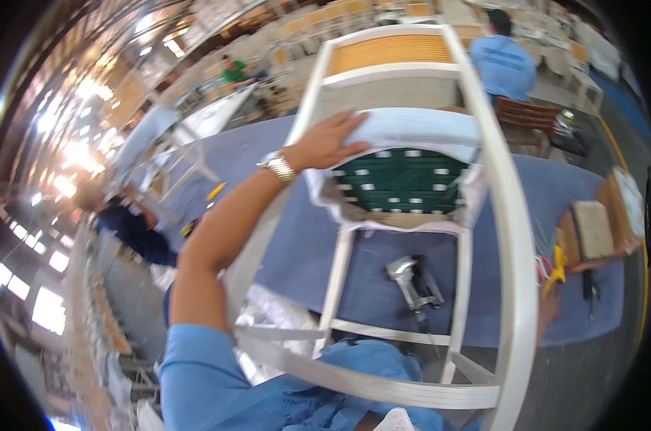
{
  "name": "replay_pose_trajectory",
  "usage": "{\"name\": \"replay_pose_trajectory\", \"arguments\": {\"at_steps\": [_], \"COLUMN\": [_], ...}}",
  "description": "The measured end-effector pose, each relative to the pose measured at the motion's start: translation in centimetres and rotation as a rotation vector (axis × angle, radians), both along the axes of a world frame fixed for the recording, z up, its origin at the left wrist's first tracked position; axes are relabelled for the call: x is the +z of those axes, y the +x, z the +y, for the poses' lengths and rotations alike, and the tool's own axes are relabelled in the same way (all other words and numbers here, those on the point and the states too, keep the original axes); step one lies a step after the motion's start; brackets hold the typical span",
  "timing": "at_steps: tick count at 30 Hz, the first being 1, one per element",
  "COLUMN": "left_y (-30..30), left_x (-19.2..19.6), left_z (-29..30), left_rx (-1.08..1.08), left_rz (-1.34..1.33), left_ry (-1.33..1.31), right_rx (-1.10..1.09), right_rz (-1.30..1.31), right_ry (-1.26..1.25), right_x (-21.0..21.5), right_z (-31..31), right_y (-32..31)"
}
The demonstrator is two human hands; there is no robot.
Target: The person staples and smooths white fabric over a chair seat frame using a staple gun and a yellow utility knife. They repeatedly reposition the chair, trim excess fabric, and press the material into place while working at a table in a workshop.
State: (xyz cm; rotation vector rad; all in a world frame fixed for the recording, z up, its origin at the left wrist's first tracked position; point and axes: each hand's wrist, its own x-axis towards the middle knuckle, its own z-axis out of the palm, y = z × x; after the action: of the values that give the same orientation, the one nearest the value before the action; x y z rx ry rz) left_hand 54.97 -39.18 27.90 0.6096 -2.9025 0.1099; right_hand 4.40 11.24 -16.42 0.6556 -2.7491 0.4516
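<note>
A white wooden chair frame [511, 237] lies tipped before me on the table, its seat underside facing me. Pale blue fabric [415, 126] covers the seat, and green webbing [401, 179] shows inside a ragged white cloth edge. My left hand [330, 141] rests flat on the fabric at the seat's left side, fingers stretched out. Beyond the frame's right side, my right hand [548, 310] is partly hidden and blurred, right by a yellow-handled tool [557, 266]; whether it grips this cannot be told. A metal staple gun [414, 284] lies on the table, seen through the frame.
The table has a blue-grey cover [289, 248]. Wooden boxes [595, 223] and a dark-handled tool [591, 291] are at its right. A co-worker in dark clothes [135, 228] works at the left beside another chair [185, 161]. A person in light blue [503, 66] sits behind a brown chair [524, 118].
</note>
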Motion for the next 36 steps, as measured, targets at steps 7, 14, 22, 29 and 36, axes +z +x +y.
{"name": "replay_pose_trajectory", "arguments": {"at_steps": [7,14,22,29,36], "left_y": [2.3,2.0,2.0,2.9,2.2], "left_x": [-0.5,-0.9,-0.8,-0.7,-1.2], "left_z": [2.5,2.4,1.7,1.3,1.6], "left_rx": [0.162,0.157,0.152,0.132,0.155], "left_rz": [-0.041,-0.005,-0.008,-0.005,0.04], "left_ry": [-0.066,-0.071,-0.074,-0.058,-0.016], "right_rx": [0.101,0.109,0.182,0.228,0.289], "right_rz": [-0.198,-0.228,-0.256,-0.348,-0.752], "right_ry": [-0.01,-0.127,-0.37,-0.484,-0.267], "right_x": [-4.8,-3.8,0.7,3.9,2.4], "right_z": [-2.8,-1.5,2.0,8.6,17.2], "right_y": [-2.4,0.8,11.8,23.9,42.2]}}
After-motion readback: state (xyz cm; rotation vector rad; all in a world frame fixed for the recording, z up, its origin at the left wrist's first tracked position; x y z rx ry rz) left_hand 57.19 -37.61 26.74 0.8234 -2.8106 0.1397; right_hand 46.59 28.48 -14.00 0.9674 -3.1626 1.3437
